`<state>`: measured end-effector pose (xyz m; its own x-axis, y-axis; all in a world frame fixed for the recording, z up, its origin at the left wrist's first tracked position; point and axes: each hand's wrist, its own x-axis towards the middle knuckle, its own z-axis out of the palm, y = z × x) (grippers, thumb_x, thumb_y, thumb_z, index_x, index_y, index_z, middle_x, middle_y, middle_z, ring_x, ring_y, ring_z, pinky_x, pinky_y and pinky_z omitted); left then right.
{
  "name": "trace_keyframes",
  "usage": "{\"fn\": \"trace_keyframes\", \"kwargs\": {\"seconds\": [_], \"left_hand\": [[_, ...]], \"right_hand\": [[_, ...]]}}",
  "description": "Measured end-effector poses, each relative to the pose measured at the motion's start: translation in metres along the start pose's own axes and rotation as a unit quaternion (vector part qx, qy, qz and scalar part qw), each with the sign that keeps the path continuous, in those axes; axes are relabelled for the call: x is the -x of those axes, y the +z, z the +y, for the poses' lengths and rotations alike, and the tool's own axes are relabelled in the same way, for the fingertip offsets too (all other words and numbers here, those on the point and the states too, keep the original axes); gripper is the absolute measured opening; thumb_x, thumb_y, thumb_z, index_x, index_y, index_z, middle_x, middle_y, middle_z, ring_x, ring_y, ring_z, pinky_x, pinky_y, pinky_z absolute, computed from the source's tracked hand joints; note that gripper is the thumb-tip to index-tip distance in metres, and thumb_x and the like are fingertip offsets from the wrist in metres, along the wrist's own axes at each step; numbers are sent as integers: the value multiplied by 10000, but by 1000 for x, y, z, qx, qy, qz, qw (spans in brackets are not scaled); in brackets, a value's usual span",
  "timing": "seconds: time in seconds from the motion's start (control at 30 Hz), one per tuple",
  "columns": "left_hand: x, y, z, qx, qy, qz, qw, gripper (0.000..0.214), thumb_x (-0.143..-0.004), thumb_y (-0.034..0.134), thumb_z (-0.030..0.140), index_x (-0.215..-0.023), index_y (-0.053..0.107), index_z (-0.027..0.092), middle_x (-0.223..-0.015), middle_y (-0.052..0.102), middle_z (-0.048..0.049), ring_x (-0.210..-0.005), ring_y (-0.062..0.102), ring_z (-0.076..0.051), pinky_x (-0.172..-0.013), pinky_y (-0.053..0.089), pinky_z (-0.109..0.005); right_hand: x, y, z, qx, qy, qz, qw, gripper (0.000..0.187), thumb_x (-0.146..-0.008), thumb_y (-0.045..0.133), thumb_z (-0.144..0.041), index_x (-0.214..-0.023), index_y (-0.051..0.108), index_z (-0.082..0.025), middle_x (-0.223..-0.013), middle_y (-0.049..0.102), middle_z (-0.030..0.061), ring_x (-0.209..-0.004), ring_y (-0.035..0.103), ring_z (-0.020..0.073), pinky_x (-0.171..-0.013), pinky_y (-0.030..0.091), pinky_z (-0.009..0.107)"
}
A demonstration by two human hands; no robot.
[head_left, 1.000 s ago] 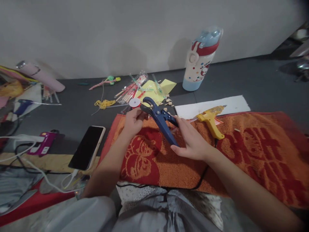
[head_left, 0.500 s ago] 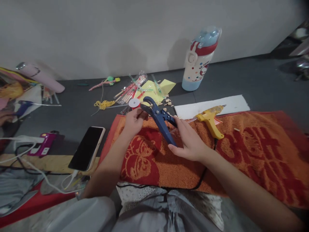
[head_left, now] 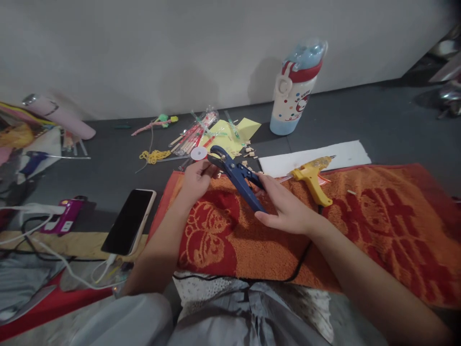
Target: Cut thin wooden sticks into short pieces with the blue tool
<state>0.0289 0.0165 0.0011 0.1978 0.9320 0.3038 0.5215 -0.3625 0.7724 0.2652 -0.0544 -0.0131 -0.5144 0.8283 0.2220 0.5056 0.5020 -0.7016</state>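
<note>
My right hand (head_left: 286, 202) grips the handles of a blue pipe cutter (head_left: 239, 182), its curved jaw pointing up and left. Close against the jaw, my left hand (head_left: 197, 180) has its fingers pinched together; whatever they hold is hidden behind the fingers and jaw. Both hands are above the orange and red towel (head_left: 273, 250). Short cut wooden pieces (head_left: 249, 153) lie just beyond the cutter. A red spool with a white top (head_left: 199, 153) stands behind my left fingers.
A yellow glue gun (head_left: 312, 177) rests partly on a white board (head_left: 349, 154). Wrapped sticks (head_left: 194, 134) and yellow paper (head_left: 248, 127) lie at the back, near a tall bottle (head_left: 293, 98). Leftward are a charging phone (head_left: 129, 221), a purple power adapter (head_left: 68, 216) and yellow string (head_left: 153, 156).
The cutter's handles are a little nearer each other, and my right thumb has shifted slightly up. My left hand stays by the jaw. The view has shifted slightly.
</note>
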Motion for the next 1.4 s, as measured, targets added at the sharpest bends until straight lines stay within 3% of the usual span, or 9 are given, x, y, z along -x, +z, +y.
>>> {"fn": "trace_keyframes", "kwargs": {"seconds": [0.23,0.4,0.57,0.73,0.9,1.03,1.1,1.23,1.4], "left_hand": [[0,1,1,11,-22,4,1000,266,-809,490,333,-604,528,168,-543,558,-1,-529,490,-111,-550,393,-240],[0,1,0,8,-25,-5,1000,242,-799,505,326,-620,536,166,-542,551,6,-525,480,-108,-546,386,-234],[-1,2,1,31,-25,3,999,266,-812,513,336,-606,523,166,-534,553,1,-520,487,-109,-538,397,-232],[-1,3,-3,27,-31,-17,999,227,-793,511,311,-628,549,160,-536,560,5,-523,489,-107,-541,399,-226],[-2,3,-6,20,-42,2,999,236,-791,502,311,-622,560,157,-543,564,-5,-536,494,-114,-554,400,-234],[-2,4,-5,5,-35,-14,999,217,-788,490,287,-638,574,155,-548,571,-6,-532,492,-114,-546,386,-231],[-2,4,-4,2,-32,-19,999,223,-786,486,291,-624,561,158,-551,568,-5,-529,489,-114,-540,380,-232],[-2,4,-4,4,-43,-2,999,214,-776,492,301,-631,565,161,-557,574,-6,-532,498,-118,-546,390,-236],[-1,6,-5,10,-41,-21,999,231,-778,488,315,-613,548,166,-543,556,1,-522,473,-114,-536,373,-235]], "right_hand": [[-1,-2,2,-22,23,5,999,857,-798,549,-557,-1441,233,-87,-1347,453,259,-1244,453,406,-1025,379,599],[-1,-9,-2,-30,22,-32,999,739,-835,532,-500,-1427,277,-139,-1340,488,211,-1224,487,374,-1031,395,569],[-1,-3,-2,-1,42,-2,999,873,-789,564,-560,-1447,222,-100,-1368,445,252,-1268,433,426,-1043,358,623],[0,-8,0,-25,29,-50,998,711,-847,509,-533,-1417,300,-164,-1376,465,208,-1275,454,395,-1039,388,587],[-3,-7,-6,7,61,-16,998,894,-785,575,-551,-1442,209,-67,-1399,406,278,-1314,381,433,-1067,329,615],[-5,-13,-8,-84,45,-90,991,667,-853,502,-476,-1397,315,-138,-1314,516,195,-1209,514,341,-1022,425,529],[-5,-15,-8,-83,63,-81,991,689,-841,523,-481,-1395,315,-130,-1281,533,195,-1158,545,338,-989,450,526],[-5,-16,-6,-32,72,-58,995,836,-803,569,-533,-1438,252,-92,-1412,417,249,-1327,388,405,-1077,339,581],[-4,-12,-5,-36,60,-77,995,790,-820,554,-533,-1440,273,-132,-1413,437,212,-1318,414,383,-1080,354,556]]}}
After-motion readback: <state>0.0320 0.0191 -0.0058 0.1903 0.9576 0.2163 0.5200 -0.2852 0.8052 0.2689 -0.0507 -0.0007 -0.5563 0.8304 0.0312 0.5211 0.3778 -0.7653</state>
